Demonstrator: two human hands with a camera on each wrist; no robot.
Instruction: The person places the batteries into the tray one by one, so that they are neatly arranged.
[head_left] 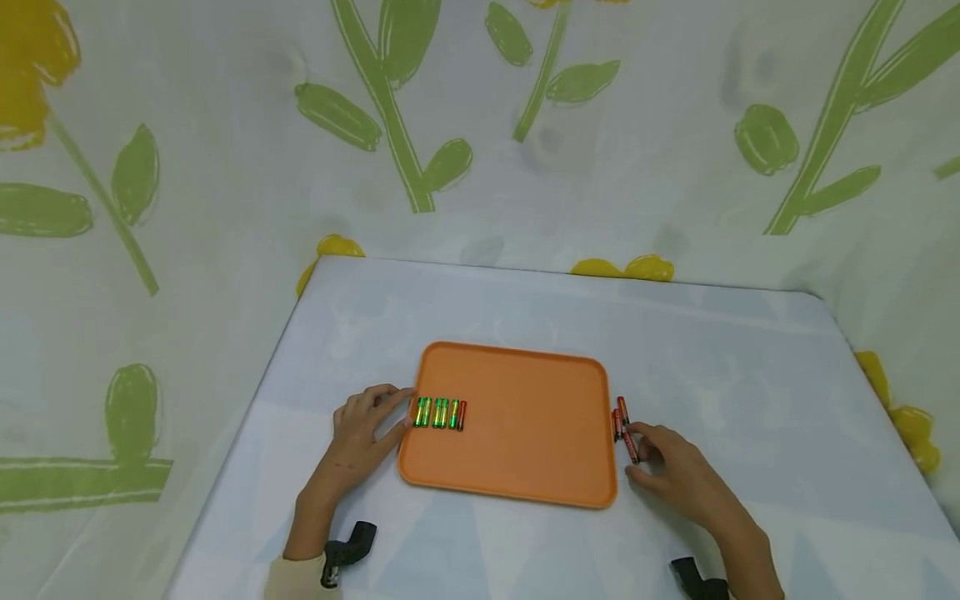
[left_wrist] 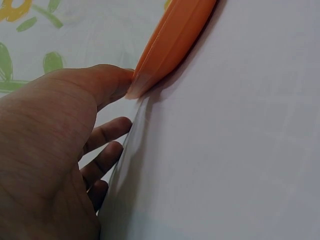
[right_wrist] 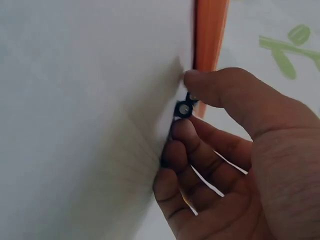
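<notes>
In my view, red batteries [head_left: 631, 447] at right hand [head_left: 678, 475], thumb and forefinger parted; left hand [head_left: 360, 433], fingers apart, at tray [head_left: 517, 433].

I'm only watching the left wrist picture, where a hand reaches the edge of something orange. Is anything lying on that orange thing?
Observer: Yes, a row of small batteries, mostly green, lies at the left end of the orange tray.
Visitor: Oh! And where's the person's other hand?
Observer: The right hand is at a few red batteries just outside the tray's right rim.
</notes>
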